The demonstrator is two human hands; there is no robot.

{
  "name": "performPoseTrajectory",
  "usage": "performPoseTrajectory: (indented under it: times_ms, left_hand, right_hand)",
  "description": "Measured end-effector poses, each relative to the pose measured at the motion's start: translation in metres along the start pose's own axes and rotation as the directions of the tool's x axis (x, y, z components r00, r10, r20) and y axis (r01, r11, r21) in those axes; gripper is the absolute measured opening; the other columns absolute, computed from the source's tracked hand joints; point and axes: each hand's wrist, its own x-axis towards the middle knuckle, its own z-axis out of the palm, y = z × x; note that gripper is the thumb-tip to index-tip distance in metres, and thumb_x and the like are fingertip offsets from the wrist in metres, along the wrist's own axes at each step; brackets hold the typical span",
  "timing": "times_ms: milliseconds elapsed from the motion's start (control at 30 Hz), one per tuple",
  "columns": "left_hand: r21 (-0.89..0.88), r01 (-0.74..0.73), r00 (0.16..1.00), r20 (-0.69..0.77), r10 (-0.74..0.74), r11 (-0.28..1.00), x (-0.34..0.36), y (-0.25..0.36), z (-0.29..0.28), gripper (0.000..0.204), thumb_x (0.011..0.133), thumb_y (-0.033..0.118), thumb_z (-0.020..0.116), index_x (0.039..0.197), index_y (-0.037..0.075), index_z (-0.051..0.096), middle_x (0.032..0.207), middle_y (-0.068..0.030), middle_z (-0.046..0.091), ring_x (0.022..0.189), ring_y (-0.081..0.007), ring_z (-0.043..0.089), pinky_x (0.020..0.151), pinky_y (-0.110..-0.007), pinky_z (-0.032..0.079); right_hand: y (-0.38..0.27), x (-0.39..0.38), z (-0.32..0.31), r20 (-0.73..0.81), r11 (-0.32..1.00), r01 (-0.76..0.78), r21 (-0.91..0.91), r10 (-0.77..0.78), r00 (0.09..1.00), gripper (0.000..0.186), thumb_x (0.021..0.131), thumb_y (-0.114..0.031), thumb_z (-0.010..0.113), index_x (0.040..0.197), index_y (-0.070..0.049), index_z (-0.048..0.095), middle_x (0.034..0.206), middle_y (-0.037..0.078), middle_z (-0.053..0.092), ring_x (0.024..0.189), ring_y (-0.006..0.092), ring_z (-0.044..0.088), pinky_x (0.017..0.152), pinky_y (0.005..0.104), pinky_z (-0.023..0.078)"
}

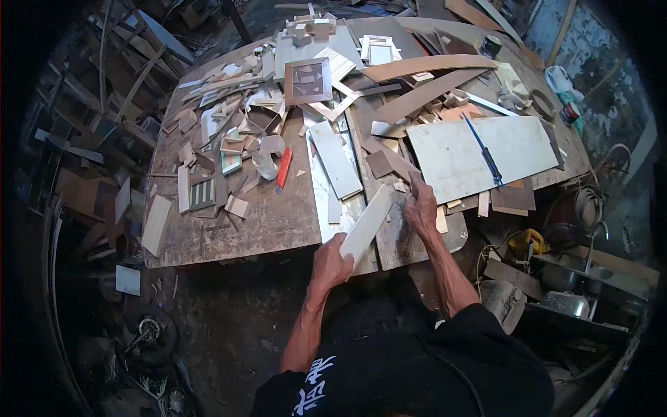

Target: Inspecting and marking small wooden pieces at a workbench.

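At the near edge of the worktable, my left hand [333, 260] grips the lower end of a pale wooden board [367, 222], which slants up to the right. My right hand [422, 206] is closed on a small brown wooden piece [397, 161] just right of that board's upper end. Beside them lie another pale plank [335, 160], a red-handled tool [284, 169] and a large pale panel [445, 153] with a long blue-and-black tool [488, 156] across it.
The worktable [240, 233] carries several offcuts, small box pieces, a brown framed panel [308, 81], long curved strips [427, 67] and cans [490, 46]. Scrap wood [104, 97] is piled at the left. A yellow machine [526, 242] and a steel sink [563, 278] stand low at the right.
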Motion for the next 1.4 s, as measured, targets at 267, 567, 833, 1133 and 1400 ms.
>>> performPoseTrajectory:
  times_ms: [267, 567, 833, 1133, 1400]
  left_hand:
    - [0.015, -0.162, 0.94, -0.303, 0.159, 0.987, 0.02, 0.043, -0.015, 0.054, 0.074, 0.007, 0.071, 0.124, 0.003, 0.051, 0.087, -0.0174, 0.069, 0.082, -0.0289, 0.069, 0.069, -0.039, 0.053]
    - [-0.247, -0.267, 0.914, -0.371, 0.163, 0.932, 0.032, 0.03, -0.011, 0.024, 0.081, 0.005, 0.068, 0.104, 0.0, 0.064, 0.083, -0.0139, 0.068, 0.078, -0.0196, 0.068, 0.07, -0.032, 0.052]
    - [-0.009, -0.213, 0.97, -0.125, 0.21, 0.977, 0.03, 0.019, -0.025, 0.012, 0.083, 0.004, 0.062, 0.094, 0.001, 0.058, 0.071, -0.0187, 0.063, 0.064, -0.0292, 0.065, 0.058, -0.038, 0.049]
    - [0.063, -0.407, 0.875, -0.258, 0.409, 0.911, 0.017, 0.022, -0.011, 0.012, 0.081, 0.002, 0.064, 0.084, 0.001, 0.053, 0.069, -0.0203, 0.06, 0.066, -0.0403, 0.062, 0.057, -0.045, 0.046]
    - [0.041, -0.345, 0.895, -0.286, 0.342, 0.938, 0.011, 0.018, -0.005, 0.011, 0.082, 0.002, 0.064, 0.083, 0.001, 0.053, 0.069, -0.0194, 0.058, 0.064, -0.0399, 0.06, 0.056, -0.045, 0.045]
  right_hand:
    - [-0.013, -0.031, -0.003, -0.057, 0.926, 0.289, 0.244, -0.284, 0.957, 0.068, 0.064, 0.011, 0.043, 0.13, -0.004, 0.052, 0.127, 0.019, 0.057, 0.12, 0.033, 0.053, 0.104, 0.0379, 0.04]
    - [-0.007, -0.031, 0.004, 0.047, 0.902, 0.422, 0.092, -0.428, 0.903, 0.064, 0.061, 0.012, 0.048, 0.124, -0.002, 0.055, 0.126, 0.018, 0.057, 0.122, 0.0324, 0.052, 0.106, 0.0384, 0.039]
    - [-0.056, -0.068, 0.024, 0.012, 0.899, 0.372, 0.23, -0.385, 0.923, 0.061, 0.069, 0.011, 0.047, 0.128, -0.002, 0.052, 0.127, 0.019, 0.056, 0.122, 0.0323, 0.051, 0.103, 0.0378, 0.041]
    - [-0.028, -0.059, 0.0, 0.305, 0.983, -0.018, 0.185, -0.04, 0.951, 0.062, 0.073, 0.011, 0.051, 0.133, -0.004, 0.048, 0.128, 0.02, 0.054, 0.121, 0.0329, 0.052, 0.094, 0.0405, 0.046]
    - [0.009, -0.04, 0.004, 0.143, 0.982, 0.173, 0.075, -0.182, 0.973, 0.061, 0.075, 0.011, 0.045, 0.135, -0.003, 0.045, 0.135, 0.02, 0.049, 0.129, 0.034, 0.044, 0.105, 0.037, 0.038]
